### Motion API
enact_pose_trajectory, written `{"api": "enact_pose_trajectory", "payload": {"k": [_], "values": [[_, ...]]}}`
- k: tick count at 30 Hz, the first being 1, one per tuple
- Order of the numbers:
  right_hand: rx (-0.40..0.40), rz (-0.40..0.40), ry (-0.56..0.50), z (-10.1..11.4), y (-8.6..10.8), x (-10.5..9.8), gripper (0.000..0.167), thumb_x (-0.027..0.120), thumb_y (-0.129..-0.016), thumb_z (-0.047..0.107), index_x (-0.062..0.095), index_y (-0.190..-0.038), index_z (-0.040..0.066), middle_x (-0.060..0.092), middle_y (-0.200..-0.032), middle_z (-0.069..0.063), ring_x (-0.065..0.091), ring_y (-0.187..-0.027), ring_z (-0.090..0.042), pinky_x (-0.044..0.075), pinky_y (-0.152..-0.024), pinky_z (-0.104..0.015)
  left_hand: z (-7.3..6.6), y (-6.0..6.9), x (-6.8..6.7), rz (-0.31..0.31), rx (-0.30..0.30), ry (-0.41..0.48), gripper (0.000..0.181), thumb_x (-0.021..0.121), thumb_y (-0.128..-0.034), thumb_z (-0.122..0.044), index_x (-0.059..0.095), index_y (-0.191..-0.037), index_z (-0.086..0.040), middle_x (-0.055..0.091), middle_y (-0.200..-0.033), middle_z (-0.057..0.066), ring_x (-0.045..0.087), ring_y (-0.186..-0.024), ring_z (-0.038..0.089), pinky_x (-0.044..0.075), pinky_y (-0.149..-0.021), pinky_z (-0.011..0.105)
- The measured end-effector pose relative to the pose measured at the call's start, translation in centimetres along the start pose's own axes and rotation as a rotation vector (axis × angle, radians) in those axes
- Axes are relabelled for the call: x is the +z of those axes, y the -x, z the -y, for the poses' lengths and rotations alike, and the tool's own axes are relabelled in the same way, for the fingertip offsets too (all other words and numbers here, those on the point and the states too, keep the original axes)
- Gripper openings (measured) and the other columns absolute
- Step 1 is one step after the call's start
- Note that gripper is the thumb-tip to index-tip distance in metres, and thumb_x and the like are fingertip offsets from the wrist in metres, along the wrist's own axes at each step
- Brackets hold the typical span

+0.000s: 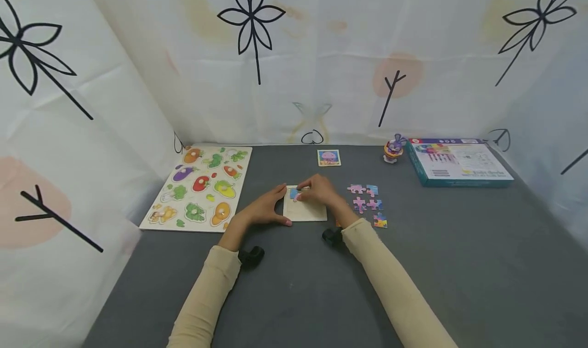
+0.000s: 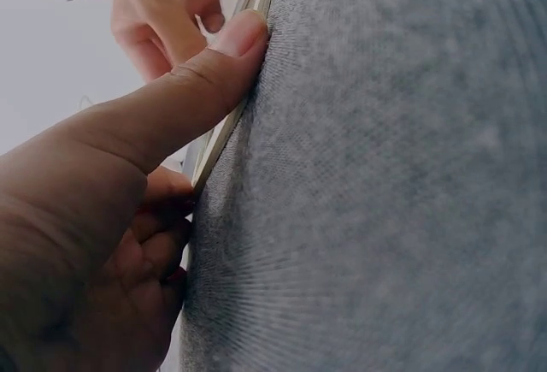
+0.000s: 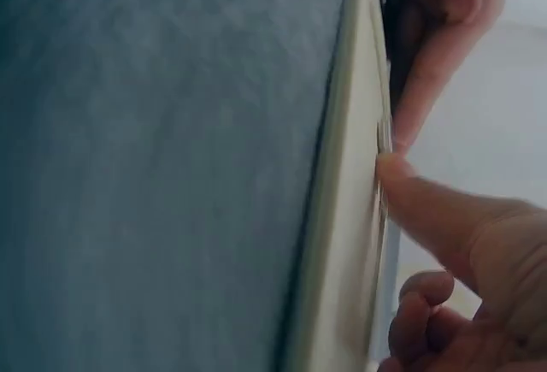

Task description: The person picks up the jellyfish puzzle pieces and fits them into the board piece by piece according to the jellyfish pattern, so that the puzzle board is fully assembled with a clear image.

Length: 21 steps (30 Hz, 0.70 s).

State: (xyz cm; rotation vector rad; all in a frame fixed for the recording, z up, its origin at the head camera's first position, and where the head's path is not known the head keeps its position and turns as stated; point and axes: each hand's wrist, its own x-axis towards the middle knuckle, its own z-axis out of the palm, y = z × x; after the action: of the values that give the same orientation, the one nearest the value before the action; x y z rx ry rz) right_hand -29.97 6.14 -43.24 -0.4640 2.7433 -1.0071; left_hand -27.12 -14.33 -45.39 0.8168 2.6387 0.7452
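Note:
A pale wooden puzzle tray (image 1: 310,214) lies flat on the grey table in front of the person. My left hand (image 1: 264,207) holds the tray at its left side, thumb along the near edge and fingers at the far left; the left wrist view shows the thumb (image 2: 205,73) against that edge. Over the tray's upper left part, my right hand (image 1: 321,192) pinches a small jigsaw piece (image 1: 296,197) down on the surface, its fingers partly hiding it. More jigsaw pieces (image 1: 359,204), pink, blue and yellow, lie right of the tray, some behind the right wrist.
A vegetable picture board (image 1: 209,197) lies to the left. Behind the tray is a small picture card (image 1: 328,158). A purple toy figure (image 1: 394,149) stands next to a flat teal-sided box (image 1: 459,162) at the back right. White printed cloth walls surround the table.

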Motion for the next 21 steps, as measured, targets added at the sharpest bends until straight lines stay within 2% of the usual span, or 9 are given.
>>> {"api": "enact_pose_trajectory", "payload": {"k": [2,4,7,9,16,21], "values": [[0.012,-0.007,-0.018,0.00,-0.08,0.42,0.033,0.075,-0.075,0.022,0.071,-0.106,0.012,0.068,-0.101,-0.012,0.055,-0.077,-0.019,0.039,-0.060,-0.022,-0.13,-0.05,0.01,0.002,-0.008,0.007,0.105,0.074,-0.0726,-0.046,0.014,-0.147,-0.003,0.009,-0.155,0.012,0.014,-0.142,0.028,0.021,-0.113,0.044],[0.014,-0.020,-0.049,0.01,-0.13,0.61,0.032,0.076,-0.075,0.020,0.071,-0.105,0.010,0.064,-0.080,-0.009,0.044,-0.065,-0.017,0.034,-0.054,-0.022,-0.28,-0.08,-0.06,0.003,-0.015,0.013,0.105,0.074,-0.0724,-0.045,0.014,-0.147,-0.003,0.009,-0.155,0.011,0.014,-0.142,0.027,0.021,-0.113,0.044],[0.003,-0.050,-0.072,0.01,-0.15,0.71,0.031,0.076,-0.075,0.018,0.072,-0.104,0.008,0.043,-0.057,-0.001,0.031,-0.056,-0.013,0.026,-0.049,-0.022,-0.43,-0.14,-0.14,0.005,-0.024,0.002,0.105,0.074,-0.0721,-0.046,0.015,-0.147,-0.004,0.010,-0.155,0.011,0.015,-0.142,0.027,0.021,-0.113,0.043],[-0.003,-0.064,-0.073,-0.03,-0.18,0.78,0.030,0.076,-0.075,0.018,0.072,-0.103,0.008,0.034,-0.055,0.002,0.029,-0.054,-0.012,0.025,-0.048,-0.022,-0.47,-0.16,-0.16,0.008,-0.030,-0.008,0.105,0.075,-0.0719,-0.046,0.015,-0.147,-0.004,0.010,-0.155,0.010,0.015,-0.142,0.026,0.021,-0.113,0.042],[0.002,-0.080,-0.075,-0.22,-0.40,1.07,0.029,0.077,-0.073,0.020,0.073,-0.100,0.010,0.045,-0.062,0.002,0.033,-0.059,-0.013,0.026,-0.050,-0.022,-0.32,-0.12,-0.07,0.005,-0.017,-0.012,0.104,0.075,-0.0717,-0.046,0.016,-0.146,-0.002,0.010,-0.155,0.012,0.015,-0.142,0.027,0.021,-0.113,0.043],[-0.005,-0.047,-0.091,-0.33,-0.47,0.94,0.032,0.077,-0.074,0.022,0.072,-0.104,0.010,0.037,-0.052,0.004,0.030,-0.051,-0.010,0.025,-0.047,-0.021,-0.14,-0.04,0.02,0.008,-0.013,0.000,0.104,0.075,-0.0719,-0.044,0.016,-0.146,-0.001,0.009,-0.155,0.013,0.014,-0.142,0.028,0.020,-0.113,0.043]]}}
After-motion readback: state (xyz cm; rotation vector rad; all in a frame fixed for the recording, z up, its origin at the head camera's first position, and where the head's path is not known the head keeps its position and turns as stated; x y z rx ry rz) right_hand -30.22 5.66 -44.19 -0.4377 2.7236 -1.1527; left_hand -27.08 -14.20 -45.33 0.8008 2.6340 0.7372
